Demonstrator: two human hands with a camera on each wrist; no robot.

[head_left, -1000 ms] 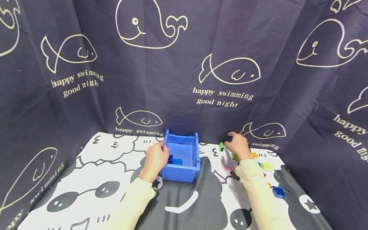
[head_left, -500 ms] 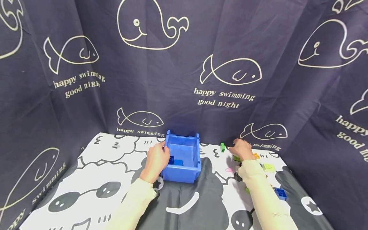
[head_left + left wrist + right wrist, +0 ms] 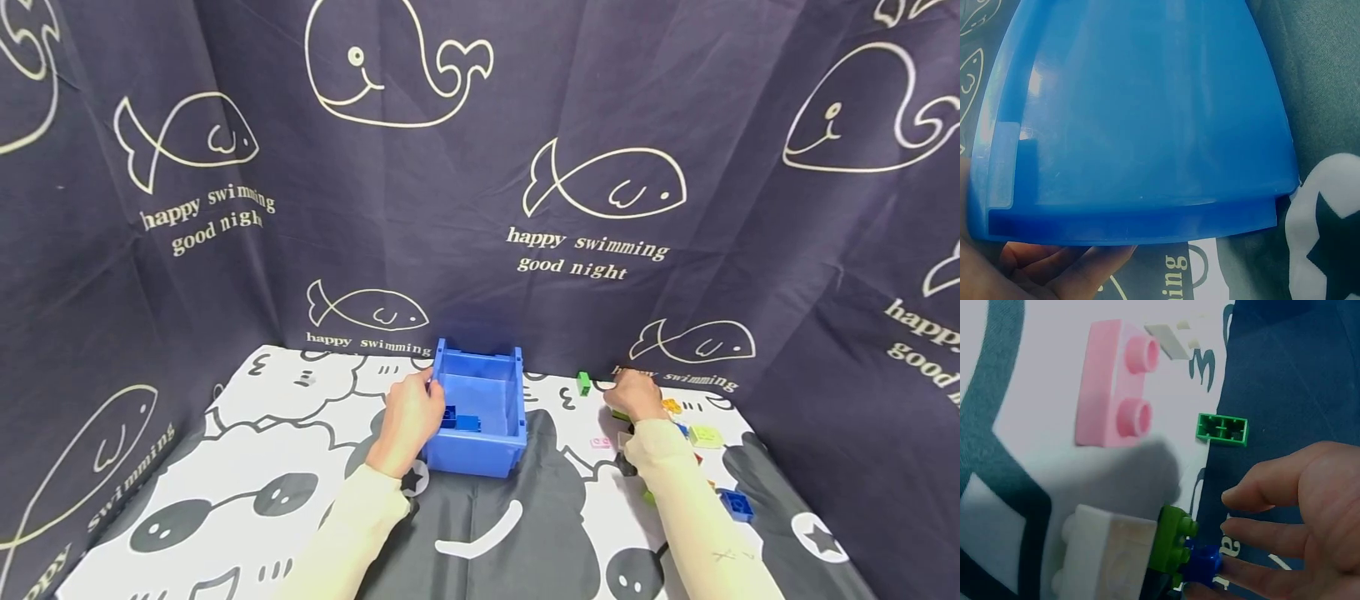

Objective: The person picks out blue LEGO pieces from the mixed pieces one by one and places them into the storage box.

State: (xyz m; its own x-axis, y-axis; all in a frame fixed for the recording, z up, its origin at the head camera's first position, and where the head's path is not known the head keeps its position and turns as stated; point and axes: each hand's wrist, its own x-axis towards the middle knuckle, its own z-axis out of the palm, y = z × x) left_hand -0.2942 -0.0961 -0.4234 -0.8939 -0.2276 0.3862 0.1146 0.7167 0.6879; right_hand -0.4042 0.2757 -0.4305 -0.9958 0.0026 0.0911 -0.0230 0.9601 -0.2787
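backdrop: dark navy curtain (image 3: 465, 200) is hanging behind, showing pale outlines of whales and fish and the words "happy swimming good night". a cartoon-print cloth (image 3: 247, 462) is covering the bench below it.

left grip (image 3: 408, 412): holding blue bin (image 3: 476, 457) by the side wall, thumb hooking over the rim and fingers lying along the outside. to the right of this grip, inside the bin, a dark blue brick (image 3: 449, 416) and a mid-blue brick (image 3: 468, 423) are lying side by side.

right grip (image 3: 636, 396): reaching over the loose bricks near the curtain, fingers bending loosely; in the wrist view the gap between thumb and forefinger is looking narrow, with the curtain showing through it. a small blue brick (image 3: 1202, 567) is sitting right at the lower fingertips; cannot tell if they are touching it. just beyond that, a green brick (image 3: 1171, 544) and a white brick (image 3: 1110, 553) are lying.

around the right grip, head view: a bright green brick (image 3: 583, 383) is standing to its left; a pink brick (image 3: 600, 443) is lying nearer the wearer, also to the left; an orange piece (image 3: 671, 407) is lying just to its right, a lime brick (image 3: 706, 436) farther right, and a deep blue brick (image 3: 737, 505) is resting beyond the sleeve, nearer the wearer.
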